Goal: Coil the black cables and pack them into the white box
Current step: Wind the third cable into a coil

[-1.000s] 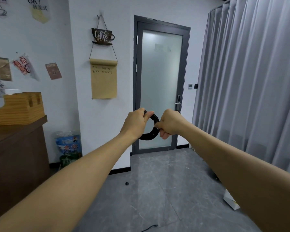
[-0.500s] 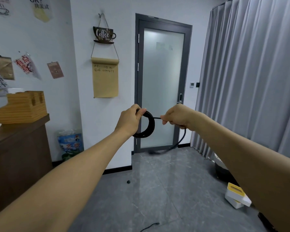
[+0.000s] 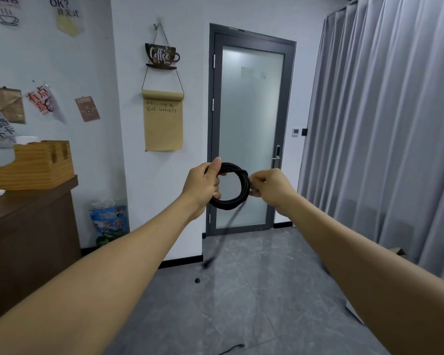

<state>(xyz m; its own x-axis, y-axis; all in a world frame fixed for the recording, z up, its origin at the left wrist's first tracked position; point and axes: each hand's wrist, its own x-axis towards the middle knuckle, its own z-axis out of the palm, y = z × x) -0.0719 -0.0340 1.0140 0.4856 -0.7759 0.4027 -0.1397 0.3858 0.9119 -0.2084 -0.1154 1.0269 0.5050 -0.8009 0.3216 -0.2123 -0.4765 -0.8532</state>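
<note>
Surroundings: frosted glass door [image 3: 251,134] straight ahead in a dark frame; grey curtain [image 3: 385,129] along the right wall; kraft paper roll [image 3: 163,121] hanging under a coffee-cup sign [image 3: 162,56] on the white wall.
Desk: dark wooden desk [image 3: 28,226] at left; a stepped wooden block [image 3: 34,165] stands on its far edge.
Floor: grey tiles [image 3: 241,290]; a small black round object [image 3: 197,280] lies near the wall base; a second black cable end [image 3: 232,349] shows at the bottom edge of the view.
Obstructions: nothing stands between the hands and the door.
Black cable [image 3: 237,187]: wound into a round multi-turn coil, held upright in mid-air before the door; a loose tail [image 3: 223,234] drops from the coil's lower right, blurred, ending above the floor.
Left hand [image 3: 203,184]: grip closed round the coil's left side, thumb up over the top strands.
Right hand [image 3: 269,187]: grip pinches the coil's right side, fingers curled.
</note>
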